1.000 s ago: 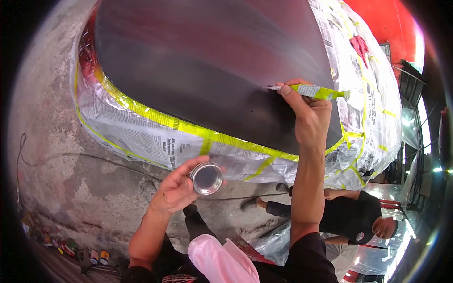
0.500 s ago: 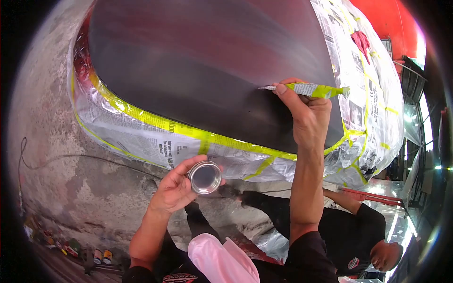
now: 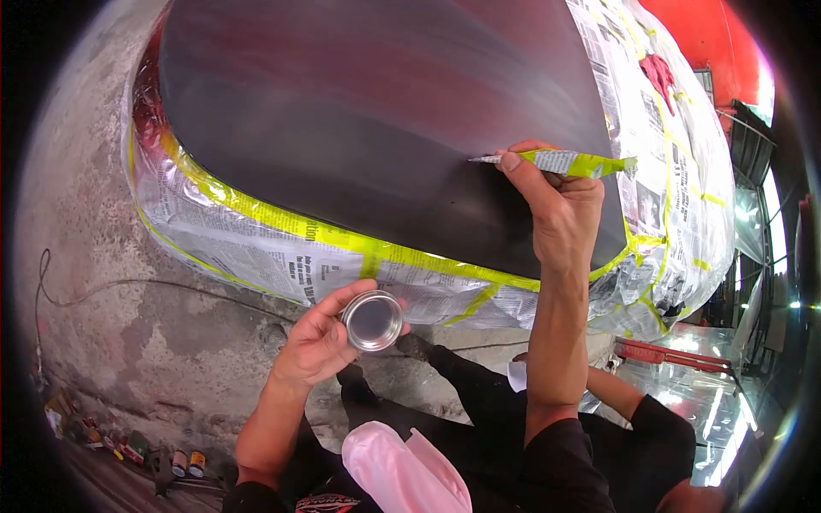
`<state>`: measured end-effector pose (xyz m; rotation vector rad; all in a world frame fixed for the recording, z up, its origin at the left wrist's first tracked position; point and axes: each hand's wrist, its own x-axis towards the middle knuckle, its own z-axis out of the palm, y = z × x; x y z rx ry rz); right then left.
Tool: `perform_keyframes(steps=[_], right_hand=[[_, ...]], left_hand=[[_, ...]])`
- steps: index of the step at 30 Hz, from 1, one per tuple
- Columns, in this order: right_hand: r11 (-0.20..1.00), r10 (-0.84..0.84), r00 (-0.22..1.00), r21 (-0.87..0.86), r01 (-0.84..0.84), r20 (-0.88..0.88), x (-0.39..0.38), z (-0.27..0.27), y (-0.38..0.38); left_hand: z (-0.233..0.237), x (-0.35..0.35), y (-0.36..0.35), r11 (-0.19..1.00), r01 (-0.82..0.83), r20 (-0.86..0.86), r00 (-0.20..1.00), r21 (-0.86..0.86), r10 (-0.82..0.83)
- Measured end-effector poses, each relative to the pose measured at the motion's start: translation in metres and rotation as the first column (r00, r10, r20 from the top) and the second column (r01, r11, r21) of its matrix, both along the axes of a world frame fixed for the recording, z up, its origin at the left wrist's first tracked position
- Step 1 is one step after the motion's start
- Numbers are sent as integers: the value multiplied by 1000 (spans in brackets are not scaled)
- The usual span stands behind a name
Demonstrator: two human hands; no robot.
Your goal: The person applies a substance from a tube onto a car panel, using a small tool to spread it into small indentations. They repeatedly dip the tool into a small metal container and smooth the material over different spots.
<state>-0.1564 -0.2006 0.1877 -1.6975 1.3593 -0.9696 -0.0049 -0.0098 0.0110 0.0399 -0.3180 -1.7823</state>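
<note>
Head view. I see a smooth dark panel (image 3: 342, 111) with a reddish sheen spreading across 12 o'clock. Yellow-green tape (image 3: 368, 245) follows its lower edge, and newsprint masking (image 3: 235, 235) under clear plastic surrounds it. At 2 o'clock, my right hand (image 3: 560, 184) is closed in a narrow pinch around a slender, pointed roll of taped newsprint (image 3: 586, 164). The tip points toward 9 o'clock over the panel; whether it touches, I cannot tell. At 7 o'clock, my left hand (image 3: 321, 338) is curved around a small round metal container (image 3: 374, 321), its circular face toward the camera.

The room: a red cloth (image 3: 658, 79) lies on the masking at 2 o'clock, before a larger red surface (image 3: 714, 38). A cable (image 3: 128, 284) crosses the mottled concrete floor (image 3: 184, 342) at 9 o'clock; two small cans (image 3: 188, 463) stand near 8 o'clock. Another person (image 3: 641, 445) in dark clothing occupies 4 o'clock. Pink cloth (image 3: 398, 470) hangs at 6 o'clock.
</note>
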Motion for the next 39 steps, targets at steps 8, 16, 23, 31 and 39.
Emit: perform_keyframes(steps=[8,16,23,31,39], right_hand=[[988,85,996,-130,-86,-15,-19,0,-8],[939,207,969,-307,-158,134,-30,18,90],[924,227,951,-261,-278,-209,-3,22,114],[839,410,866,-255,-481,-285,-29,29,87],[888,441,896,-119,-445,-61,-41,24,101]], left_hand=[[8,6,-1,1000,9,-60,998,-20,-10],[31,14,-9,998,-40,-39,998,47,42],[64,10,-26,1000,-7,8,1000,-2,7],[82,-13,-40,998,-32,107,994,-46,36],[73,-21,-34,999,-45,135,990,4,44]])
